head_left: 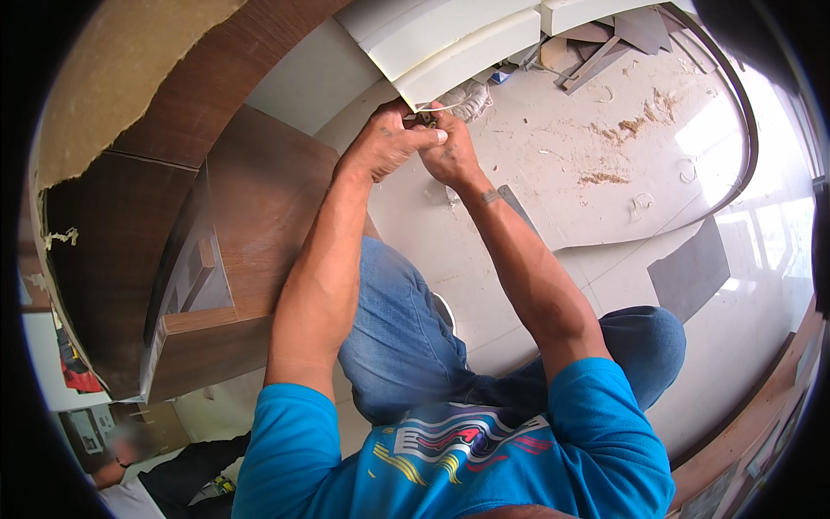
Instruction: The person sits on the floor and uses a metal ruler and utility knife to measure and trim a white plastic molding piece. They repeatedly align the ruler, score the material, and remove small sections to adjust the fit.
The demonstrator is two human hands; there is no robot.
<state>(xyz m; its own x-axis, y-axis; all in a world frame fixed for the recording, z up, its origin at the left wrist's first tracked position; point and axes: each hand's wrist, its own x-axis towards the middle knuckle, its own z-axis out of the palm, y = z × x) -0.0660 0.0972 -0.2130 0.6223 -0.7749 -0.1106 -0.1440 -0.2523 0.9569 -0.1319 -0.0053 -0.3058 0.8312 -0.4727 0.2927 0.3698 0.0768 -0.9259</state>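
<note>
At 12 o'clock I have the left hand and right hand together, fingers of both closed around a small metallic piece, mostly hidden, at the corner of a white panel. A white bundle lies toward 1 o'clock, offcuts between 1 and 2.

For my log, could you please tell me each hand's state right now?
Left hand: closed on a small metallic piece.
Right hand: closed at the same piece; exact grip hidden.
</note>
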